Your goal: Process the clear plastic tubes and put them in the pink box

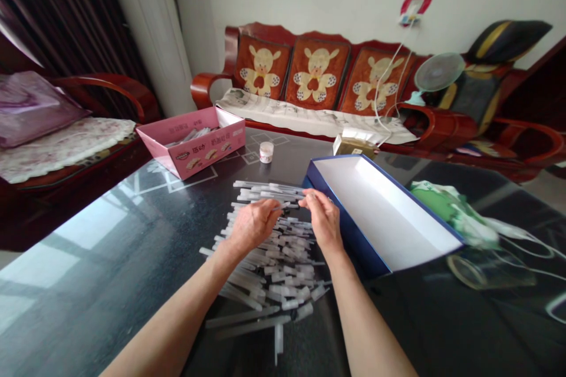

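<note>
A heap of several thin white plastic tubes lies on the dark glossy table. My left hand hovers over the heap with its fingers curled, pinching a tube at its fingertips. My right hand is beside it, fingers pressed together on the other end of what looks like the same tube. A neat row of tubes lies just beyond both hands. An open blue box with a white inside stands right of my right hand.
A pink cardboard box holding more pieces stands at the back left. A small white jar and a tan box stand behind. A green and white cloth and cables lie at the right. A wooden sofa is beyond.
</note>
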{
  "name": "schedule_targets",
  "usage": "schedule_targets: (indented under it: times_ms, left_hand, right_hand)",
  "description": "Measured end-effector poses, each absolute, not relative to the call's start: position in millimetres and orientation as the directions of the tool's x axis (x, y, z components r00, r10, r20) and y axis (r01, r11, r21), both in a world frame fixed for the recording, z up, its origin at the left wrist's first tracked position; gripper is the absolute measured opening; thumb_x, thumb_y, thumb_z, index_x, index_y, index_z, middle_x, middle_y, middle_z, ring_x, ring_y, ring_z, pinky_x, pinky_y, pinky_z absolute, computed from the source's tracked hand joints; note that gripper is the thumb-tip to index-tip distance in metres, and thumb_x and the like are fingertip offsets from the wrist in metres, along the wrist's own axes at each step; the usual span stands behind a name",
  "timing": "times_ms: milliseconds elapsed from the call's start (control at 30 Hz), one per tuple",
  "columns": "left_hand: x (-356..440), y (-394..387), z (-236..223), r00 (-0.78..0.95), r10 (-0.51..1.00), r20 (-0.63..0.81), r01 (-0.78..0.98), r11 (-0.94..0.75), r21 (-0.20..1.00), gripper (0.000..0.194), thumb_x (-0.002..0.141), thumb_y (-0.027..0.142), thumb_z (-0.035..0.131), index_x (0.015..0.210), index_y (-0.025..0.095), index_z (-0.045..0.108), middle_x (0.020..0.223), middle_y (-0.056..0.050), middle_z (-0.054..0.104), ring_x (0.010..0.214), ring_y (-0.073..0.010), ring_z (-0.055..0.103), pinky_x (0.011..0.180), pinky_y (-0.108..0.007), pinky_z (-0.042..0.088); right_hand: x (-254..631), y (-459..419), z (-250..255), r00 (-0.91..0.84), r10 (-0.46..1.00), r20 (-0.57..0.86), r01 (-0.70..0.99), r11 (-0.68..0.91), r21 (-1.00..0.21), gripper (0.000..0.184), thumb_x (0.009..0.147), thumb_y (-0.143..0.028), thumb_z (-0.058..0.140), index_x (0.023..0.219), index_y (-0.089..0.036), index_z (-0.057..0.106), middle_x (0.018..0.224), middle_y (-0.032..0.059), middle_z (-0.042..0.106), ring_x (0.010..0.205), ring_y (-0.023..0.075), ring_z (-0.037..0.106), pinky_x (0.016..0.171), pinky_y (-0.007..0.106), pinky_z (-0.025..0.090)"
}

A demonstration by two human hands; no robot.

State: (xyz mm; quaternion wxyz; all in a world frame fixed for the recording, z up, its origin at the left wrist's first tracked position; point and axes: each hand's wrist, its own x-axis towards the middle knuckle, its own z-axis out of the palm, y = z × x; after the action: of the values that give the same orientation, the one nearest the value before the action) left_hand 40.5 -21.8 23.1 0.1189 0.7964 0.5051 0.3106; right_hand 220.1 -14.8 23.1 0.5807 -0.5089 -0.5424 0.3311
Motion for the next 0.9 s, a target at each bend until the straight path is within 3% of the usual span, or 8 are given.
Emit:
schedule_targets:
  times_ms: [100,200,300,533,733,900]
  left_hand:
    - [33.2,-19.6,23.5,0.362,0.862,0.356,0.843,-0.465,0.269,0.023,0.093,0.030,0.045,0.099,0.022,0.067,0.092,-0.006,0.065,0.088,-0.0199,0.058,0.065,-0.025,0.044]
    - [31.9,-18.9,21.2,0.439,0.843,0.310,0.848,-0.503,0.168,0.024,0.093,0.025,0.045,0.098,0.021,0.068,0.096,-0.007,0.064,0.096,-0.0216,0.055,0.078,-0.029,0.047]
    - [32.7,-18.4,14.0,0.469,0.832,0.296,0.837,-0.525,0.151,0.026,0.094,0.026,0.043,0.096,0.019,0.067,0.096,-0.007,0.064,0.093,-0.0208,0.056,0.088,-0.034,0.045]
    - [29.9,-12.3,-0.7,0.512,0.788,0.341,0.797,-0.584,0.151,0.028,0.095,0.027,0.040,0.097,0.018,0.066,0.095,-0.007,0.064,0.093,-0.0195,0.057,0.091,-0.034,0.043]
    - [28.3,-11.8,7.8,0.501,0.816,0.287,0.812,-0.558,0.172,0.022,0.091,0.026,0.048,0.099,0.018,0.067,0.095,-0.007,0.063,0.092,-0.0194,0.059,0.089,-0.033,0.046]
    - [27.0,-21.4,11.2,0.512,0.813,0.278,0.810,-0.565,0.159,0.024,0.094,0.025,0.043,0.096,0.018,0.066,0.091,-0.007,0.062,0.090,-0.0197,0.059,0.086,-0.034,0.046]
  right_hand:
    - [218.1,-17.1,16.6,0.014,0.929,0.371,0.423,0.330,-0.844,0.022,0.083,-0.033,0.055,0.090,-0.020,0.070,0.089,0.0051,0.071,0.081,0.0190,0.065,0.078,0.031,0.050]
    - [213.5,-16.2,5.1,-0.067,0.904,0.422,0.542,0.388,-0.745,0.021,0.084,-0.027,0.052,0.089,-0.019,0.070,0.094,0.0064,0.071,0.088,0.0193,0.065,0.082,0.030,0.048]
    - [211.0,-13.3,-7.6,-0.053,0.885,0.462,0.643,0.384,-0.662,0.023,0.086,-0.024,0.048,0.088,-0.018,0.070,0.093,0.0074,0.071,0.092,0.0197,0.064,0.085,0.030,0.046]
    - [210.0,-9.8,-20.3,-0.137,0.885,0.446,0.766,0.380,-0.518,0.024,0.088,-0.023,0.049,0.094,-0.019,0.072,0.100,0.0061,0.071,0.097,0.0207,0.062,0.091,0.031,0.043]
    - [209.3,-14.2,-15.1,-0.170,0.897,0.409,0.801,0.367,-0.473,0.024,0.089,-0.020,0.049,0.088,-0.020,0.073,0.097,0.0065,0.072,0.091,0.0200,0.063,0.086,0.029,0.044]
    - [209.7,-27.2,-14.0,-0.209,0.884,0.419,0.773,0.411,-0.482,0.024,0.089,-0.019,0.049,0.088,-0.019,0.072,0.094,0.0061,0.072,0.089,0.0192,0.063,0.084,0.029,0.044]
